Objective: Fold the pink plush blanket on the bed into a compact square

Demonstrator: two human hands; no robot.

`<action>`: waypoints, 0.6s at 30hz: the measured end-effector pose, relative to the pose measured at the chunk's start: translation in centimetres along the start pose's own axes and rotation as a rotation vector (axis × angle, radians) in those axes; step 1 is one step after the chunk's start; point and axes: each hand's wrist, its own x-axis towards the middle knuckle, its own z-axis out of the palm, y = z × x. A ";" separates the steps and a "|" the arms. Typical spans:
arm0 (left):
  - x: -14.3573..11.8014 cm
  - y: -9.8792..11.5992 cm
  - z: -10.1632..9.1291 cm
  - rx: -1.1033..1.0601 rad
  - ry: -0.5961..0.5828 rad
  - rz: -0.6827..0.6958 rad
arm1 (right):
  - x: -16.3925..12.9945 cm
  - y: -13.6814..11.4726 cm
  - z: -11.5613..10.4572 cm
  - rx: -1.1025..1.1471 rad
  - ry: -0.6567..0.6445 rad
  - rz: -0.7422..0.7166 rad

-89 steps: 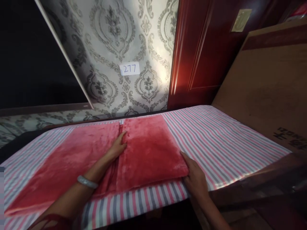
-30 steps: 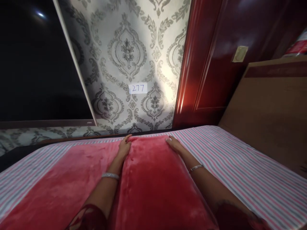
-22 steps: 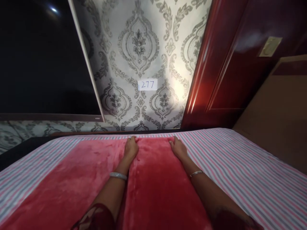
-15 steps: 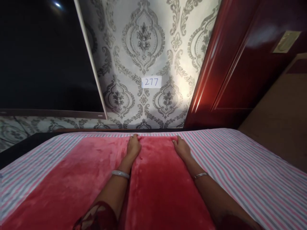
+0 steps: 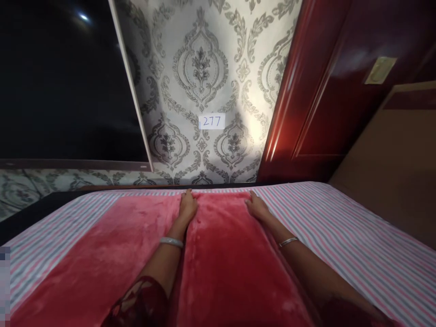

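Note:
A plush red blanket (image 5: 221, 254) lies over a striped sheet, its right part folded over into a raised strip along the middle. At the far left corner of that strip, my left hand (image 5: 188, 206) has its fingers closed on the fabric, a pale bangle at the wrist. My right hand (image 5: 258, 206) grips the far right corner, its thumb on top and a thin silver bangle behind it. The fingertips of both hands are partly hidden by the cloth. To the left, a single flatter layer of the blanket spreads out.
The pink, white and grey striped sheet (image 5: 344, 231) shows on both sides. Beyond the far edge stands a patterned wall with a paper label (image 5: 211, 121) reading 277. A dark television screen (image 5: 68, 91) is at left, a dark red wooden door (image 5: 316, 91) at right.
The view has shifted slightly. Both hands keep hold of the far corners of the folded strip, and the blanket looks almost the same.

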 end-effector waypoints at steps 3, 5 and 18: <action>-0.9 2.4 -2.1 0.065 0.002 0.091 | -2.7 -0.3 -1.5 -0.034 0.006 -0.088; -2.1 4.7 -3.5 0.164 -0.002 0.242 | -5.0 -0.8 -2.0 -0.077 0.038 -0.227; -11.9 -1.5 0.5 0.392 -0.263 0.575 | -10.6 0.8 2.0 -0.192 -0.055 -0.370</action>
